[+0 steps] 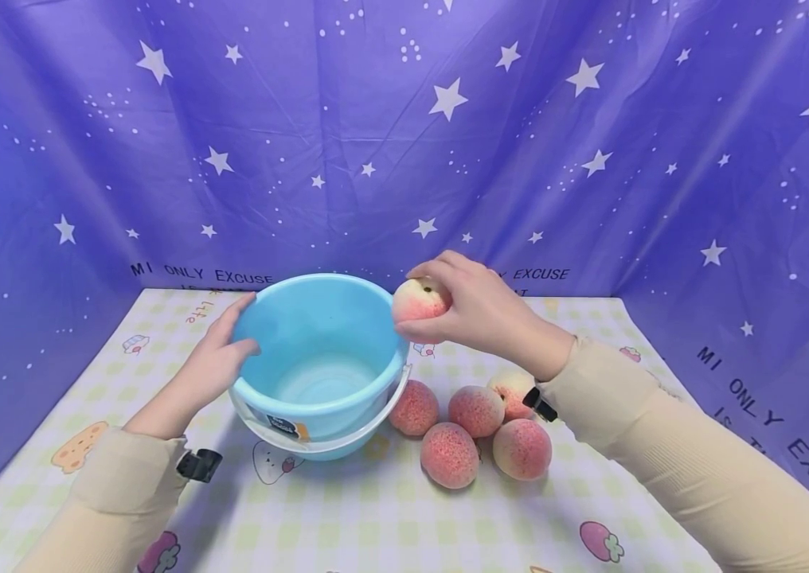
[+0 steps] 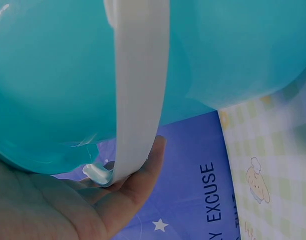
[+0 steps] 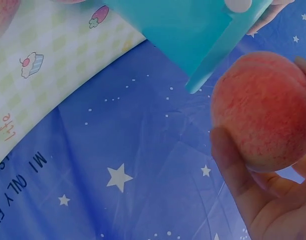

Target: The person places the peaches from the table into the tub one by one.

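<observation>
A light blue bucket (image 1: 318, 402) with a white handle (image 1: 333, 446) stands on the table, its pale inner bottom showing. On its left rim my left hand (image 1: 214, 362) grips with the thumb over the edge; in the left wrist view the fingers (image 2: 138, 187) lie outside, by the handle's end. My right hand (image 1: 472, 306) holds a pink and cream peach (image 1: 419, 302) between thumb and fingers, up beside the bucket's right rim. The right wrist view shows that same peach (image 3: 262, 112) near the blue rim. Several more peaches (image 1: 450, 455) lie in a group right of the bucket.
A checked tablecloth (image 1: 347, 525) with cartoon prints covers the table. Purple cloth (image 1: 333, 135) with white stars and lettering rises behind it and on both sides. One peach (image 1: 512, 390) at the back of the group lies partly behind the right wrist's black strap.
</observation>
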Demonstrator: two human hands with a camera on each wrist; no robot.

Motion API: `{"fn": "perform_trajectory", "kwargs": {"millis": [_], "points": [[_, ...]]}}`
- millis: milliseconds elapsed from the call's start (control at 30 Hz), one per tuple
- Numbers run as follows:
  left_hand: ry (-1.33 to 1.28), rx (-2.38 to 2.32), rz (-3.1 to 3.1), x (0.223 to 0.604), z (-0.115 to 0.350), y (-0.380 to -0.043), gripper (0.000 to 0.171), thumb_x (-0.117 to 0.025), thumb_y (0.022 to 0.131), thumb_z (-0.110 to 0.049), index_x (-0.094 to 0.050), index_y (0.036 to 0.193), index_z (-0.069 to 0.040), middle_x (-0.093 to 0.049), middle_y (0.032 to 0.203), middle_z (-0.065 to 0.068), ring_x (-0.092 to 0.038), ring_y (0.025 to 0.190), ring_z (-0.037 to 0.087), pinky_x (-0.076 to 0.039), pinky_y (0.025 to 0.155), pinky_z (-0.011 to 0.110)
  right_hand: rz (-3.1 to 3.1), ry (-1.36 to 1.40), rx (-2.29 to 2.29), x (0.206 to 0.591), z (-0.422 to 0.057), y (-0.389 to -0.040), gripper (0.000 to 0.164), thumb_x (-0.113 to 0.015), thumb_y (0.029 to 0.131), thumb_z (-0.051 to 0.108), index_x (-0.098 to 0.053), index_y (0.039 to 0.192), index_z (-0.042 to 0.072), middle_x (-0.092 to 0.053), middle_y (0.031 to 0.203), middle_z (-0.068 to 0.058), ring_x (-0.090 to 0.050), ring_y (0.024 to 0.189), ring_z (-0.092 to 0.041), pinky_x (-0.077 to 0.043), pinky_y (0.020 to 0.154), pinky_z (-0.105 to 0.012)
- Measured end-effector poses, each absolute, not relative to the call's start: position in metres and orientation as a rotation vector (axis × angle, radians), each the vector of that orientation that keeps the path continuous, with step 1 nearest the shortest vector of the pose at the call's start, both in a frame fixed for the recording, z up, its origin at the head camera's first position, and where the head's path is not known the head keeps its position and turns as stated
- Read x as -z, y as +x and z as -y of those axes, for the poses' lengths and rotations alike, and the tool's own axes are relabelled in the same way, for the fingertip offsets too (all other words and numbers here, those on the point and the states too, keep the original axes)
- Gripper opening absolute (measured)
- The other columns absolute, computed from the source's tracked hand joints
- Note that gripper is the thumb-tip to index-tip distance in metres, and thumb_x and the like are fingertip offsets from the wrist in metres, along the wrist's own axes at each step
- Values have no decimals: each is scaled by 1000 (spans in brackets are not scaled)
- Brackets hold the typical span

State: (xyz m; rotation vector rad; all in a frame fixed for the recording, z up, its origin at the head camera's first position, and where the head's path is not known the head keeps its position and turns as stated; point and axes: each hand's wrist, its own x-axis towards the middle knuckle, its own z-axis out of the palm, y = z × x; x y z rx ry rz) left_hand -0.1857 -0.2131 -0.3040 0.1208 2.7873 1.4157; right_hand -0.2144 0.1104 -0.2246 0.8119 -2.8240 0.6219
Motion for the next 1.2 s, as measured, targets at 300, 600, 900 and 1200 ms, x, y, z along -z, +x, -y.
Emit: {"fn": "perform_trajectory", "kwargs": {"millis": [300,600,900,1200], "points": [[118,-1412,-2792,304,212,-187,81,-46,90,-6,-4,159,-3,-6,161,33,-18,144,56,-21,116,69,2781,882,-678,223,-100,-217,57,-80,76,47,-65,123,20,-59,115,1,-58,97,-20,-53,79,-36],[117,-1410,-2786,303,212,-188,82,-47,90,-6,-3,159,-4,-6,161,34,-19,144,55,-22,115,69,2752,900,-682,222,-88,-216,56,-80,76,45,-65,124,18,-59,118,-1,-57,96,-22,-53,79,-38],[120,-1419,-2780,304,213,-187,81,-46,90,-6,-3,159,-4,-5,161,33,-19,144,56,-22,115,69,2719,921,-658,222,-72,-217,57,-79,77,48,-66,124,19,-62,116,1,-56,96,-19,-46,88,-45],[124,-1424,-2783,305,213,-187,82,-47,89,-6,-4,159,-4,-5,162,32,-18,144,55,-22,116,69,2694,968,-627,230,-55,-218,59,-79,76,51,-66,124,20,-61,118,3,-62,96,-19,-54,80,-37]]}}
